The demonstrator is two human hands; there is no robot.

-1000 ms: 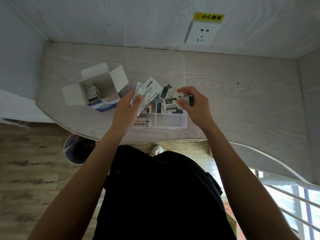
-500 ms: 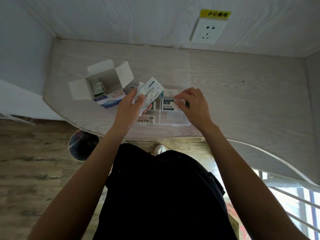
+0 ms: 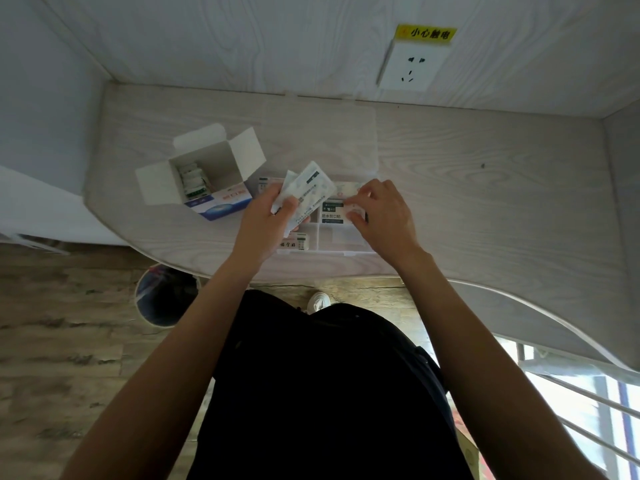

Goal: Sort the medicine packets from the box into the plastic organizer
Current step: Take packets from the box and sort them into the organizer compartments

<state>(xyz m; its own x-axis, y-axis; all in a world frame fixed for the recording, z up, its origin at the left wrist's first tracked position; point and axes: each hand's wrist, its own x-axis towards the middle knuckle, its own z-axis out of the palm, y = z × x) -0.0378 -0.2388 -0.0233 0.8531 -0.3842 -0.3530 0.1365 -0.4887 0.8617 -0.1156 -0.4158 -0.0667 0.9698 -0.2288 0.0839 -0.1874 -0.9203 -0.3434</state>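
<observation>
Right hand seating a packet; left hand holding the spare stack.

Right fingertips pinched on the packet's ends, pressed down into an organizer cell directly beneath the grip, long axis running left to right. Left fingers curled round the fanned stack, raised just left of that cell, tilted up and away. Box farther left of the left hand, flaps open, more packets upright inside. Left hand nearer the box; right nearer the empty front cells. Both forearms extended, wrists over the table edge.
</observation>
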